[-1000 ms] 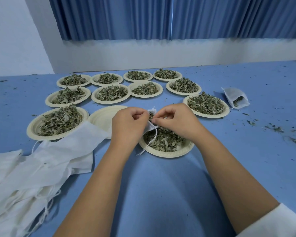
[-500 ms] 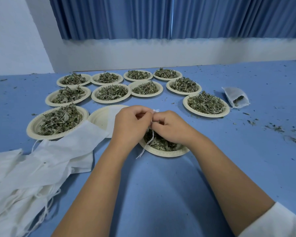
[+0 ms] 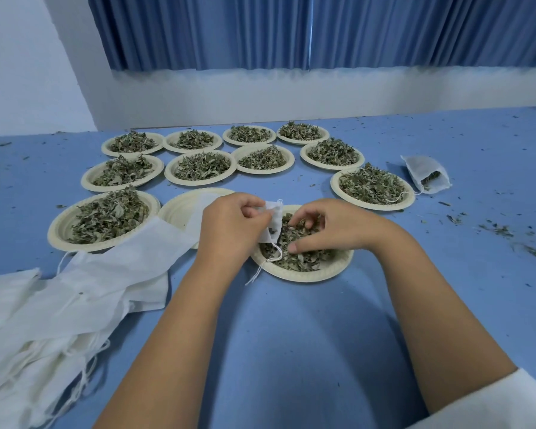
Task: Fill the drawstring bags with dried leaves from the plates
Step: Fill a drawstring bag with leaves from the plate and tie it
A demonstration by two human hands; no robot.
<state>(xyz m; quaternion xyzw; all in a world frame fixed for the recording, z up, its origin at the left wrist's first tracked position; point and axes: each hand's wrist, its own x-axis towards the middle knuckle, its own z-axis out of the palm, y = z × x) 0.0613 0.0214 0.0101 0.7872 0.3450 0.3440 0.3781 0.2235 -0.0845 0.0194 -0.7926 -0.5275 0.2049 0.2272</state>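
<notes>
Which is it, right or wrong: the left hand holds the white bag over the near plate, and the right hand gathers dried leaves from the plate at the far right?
One error: the right hand gathers dried leaves from the same near plate, not the far-right plate. The left hand holds the white bag over it, as said. The head view shows this.

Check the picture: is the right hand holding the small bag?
No, the left hand pinches the bag, while the right hand grabs leaves on the plate.
</notes>
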